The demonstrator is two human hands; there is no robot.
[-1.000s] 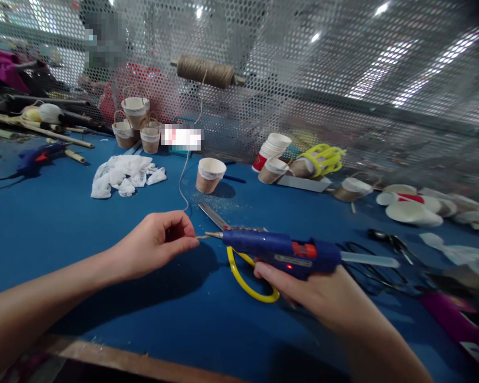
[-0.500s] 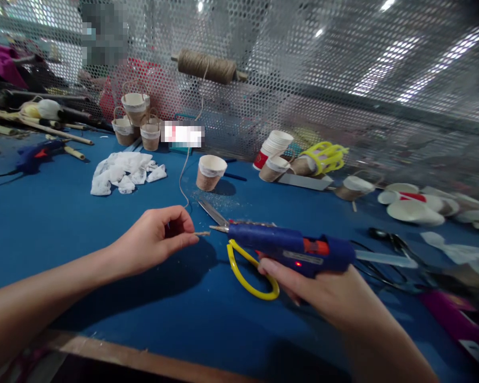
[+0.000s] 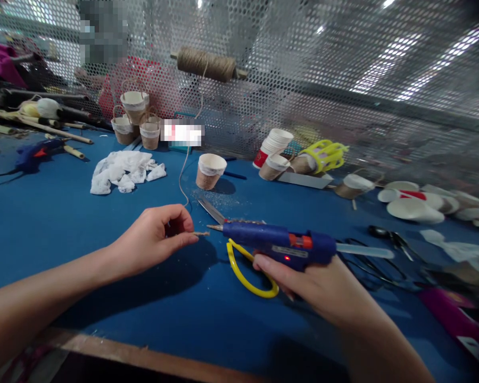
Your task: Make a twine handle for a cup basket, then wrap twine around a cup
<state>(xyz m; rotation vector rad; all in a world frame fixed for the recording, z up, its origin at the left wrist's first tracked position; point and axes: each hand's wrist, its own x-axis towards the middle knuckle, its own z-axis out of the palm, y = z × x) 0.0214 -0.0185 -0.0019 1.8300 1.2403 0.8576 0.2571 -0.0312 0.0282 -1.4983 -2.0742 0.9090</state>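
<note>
My left hand (image 3: 163,231) pinches a piece of twine (image 3: 201,234) between thumb and fingers, its short end poking out to the right. My right hand (image 3: 299,276) is wrapped round the handle of a blue glue gun (image 3: 259,236). A small red light glows on its side, and a clear glue stick (image 3: 367,251) sticks out of the back. The metal nozzle (image 3: 215,227) is close to the twine's tip. Beneath the gun lie scissors with yellow handles (image 3: 251,287), blades partly showing. Beyond them a small brown cup with a white rim (image 3: 209,173) stands upright.
A twine spool (image 3: 205,64) hangs on the perforated metal screen, its strand trailing down to the blue table. White fabric scraps (image 3: 123,170) and stacked handled cups (image 3: 134,106) are at back left. Another glue gun (image 3: 38,154) lies left. Paper cups (image 3: 275,143) and cables (image 3: 383,271) are right.
The glue gun's nozzle was at the twine's end, drew back to the right, then came slightly left again, close to the tip. My left hand keeps its pinch, barely shifting.
</note>
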